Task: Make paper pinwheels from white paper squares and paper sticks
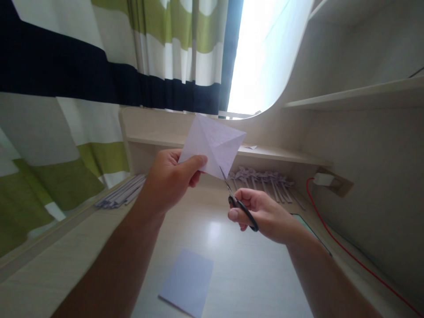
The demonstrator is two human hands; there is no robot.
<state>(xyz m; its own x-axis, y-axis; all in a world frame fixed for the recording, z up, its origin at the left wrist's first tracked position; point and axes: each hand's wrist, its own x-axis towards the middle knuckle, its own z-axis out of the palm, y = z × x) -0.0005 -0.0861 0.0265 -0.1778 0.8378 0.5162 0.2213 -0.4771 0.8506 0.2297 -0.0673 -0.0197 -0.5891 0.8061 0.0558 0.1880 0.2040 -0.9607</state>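
A square of pale paper (212,143) with crossing creases is held up above the desk. My left hand (179,170) pinches its lower left side, thumb in front and fingers behind. My right hand (260,214) grips scissors (247,214) with black handles, thumb and fingers around the loops. The scissor blades point up and left and meet the paper's lower corner, one blade showing in front of the sheet. Below on the desk lies a stack of pale paper sheets (187,282).
Rolled paper sticks (121,192) lie at the desk's left edge. Several paper flowers on stems (265,179) rest under the back shelf (281,154), which carries a paper scrap (250,147). At right are a phone-like device (309,229), a charger (323,179) and a red cable (344,247).
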